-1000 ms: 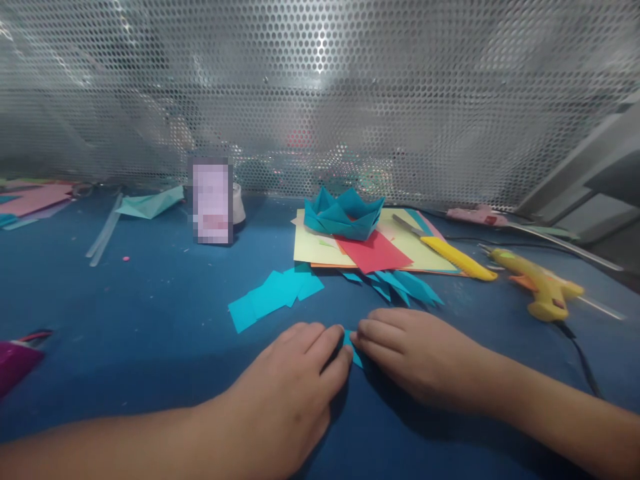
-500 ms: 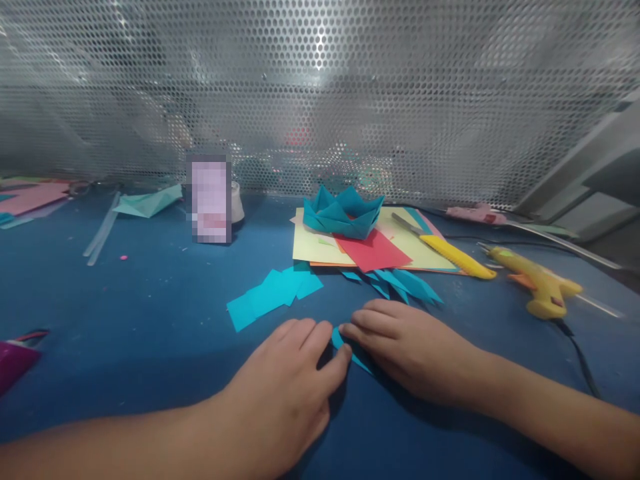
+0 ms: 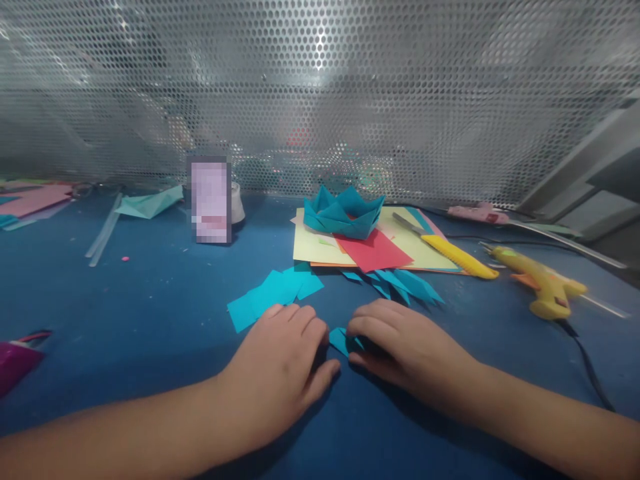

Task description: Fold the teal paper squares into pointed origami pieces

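A small folded blue paper (image 3: pixel 340 341) lies on the blue table between my two hands. My right hand (image 3: pixel 405 343) is closed round its right part, fingertips and thumb on the paper. My left hand (image 3: pixel 290 367) is beside its left edge, with thumb and index finger apart and nothing visible between them. Flat blue paper pieces (image 3: pixel 270 297) lie just beyond my left hand. Several folded blue pieces (image 3: pixel 407 285) lie beyond my right hand. Farther back, a crown-like blue paper form (image 3: pixel 343 215) stands on a stack of coloured paper (image 3: pixel 313 249).
A yellow cutter (image 3: pixel 457 255) rests on the stack's right side. The yellow glue gun (image 3: pixel 547 287) with its black cord lies at the right. A phone (image 3: pixel 211 200) stands upright against a white object at the back. Behind is a perforated metal panel (image 3: pixel 280 87).
My left thumb has drawn back from the blue paper, and my left hand has shifted slightly left. My right thumb has come into view under the right fingers, and the paper looks more folded.
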{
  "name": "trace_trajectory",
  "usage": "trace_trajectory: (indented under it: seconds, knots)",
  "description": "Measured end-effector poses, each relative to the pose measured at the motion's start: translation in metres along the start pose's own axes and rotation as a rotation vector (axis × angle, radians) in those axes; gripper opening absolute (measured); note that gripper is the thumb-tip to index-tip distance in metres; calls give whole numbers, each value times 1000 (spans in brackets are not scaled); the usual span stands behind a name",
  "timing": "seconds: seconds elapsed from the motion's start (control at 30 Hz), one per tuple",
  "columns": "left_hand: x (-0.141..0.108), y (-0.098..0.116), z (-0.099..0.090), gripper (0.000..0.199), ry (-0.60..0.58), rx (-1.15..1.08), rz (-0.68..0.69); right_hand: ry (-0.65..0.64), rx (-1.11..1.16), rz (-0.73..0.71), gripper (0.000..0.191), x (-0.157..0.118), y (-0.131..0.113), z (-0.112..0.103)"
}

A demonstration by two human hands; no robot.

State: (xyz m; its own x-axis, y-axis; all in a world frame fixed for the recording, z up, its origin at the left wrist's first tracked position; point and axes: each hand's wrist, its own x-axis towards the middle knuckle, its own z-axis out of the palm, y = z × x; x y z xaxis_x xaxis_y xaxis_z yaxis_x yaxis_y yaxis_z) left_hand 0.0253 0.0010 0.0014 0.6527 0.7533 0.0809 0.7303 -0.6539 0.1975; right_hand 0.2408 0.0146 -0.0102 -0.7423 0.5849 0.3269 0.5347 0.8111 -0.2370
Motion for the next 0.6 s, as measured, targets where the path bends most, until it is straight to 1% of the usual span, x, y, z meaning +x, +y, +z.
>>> trace_trajectory:
  seconds: [0.1,0.23,0.33,0.6]
  knots:
    - [1,-2,3,15,3,-70,-15,-6,41,43,8,-1,-3,1]
    - [4,-4,4,18,25,-60,-26,12,82,71,15,-1,-4,1]
    - [5,-5,4,20,44,-49,-20,28,136,85,15,0,-4,-1]
    - [7,-10,4,15,60,-161,-30,22,214,93,16,0,-12,-2]
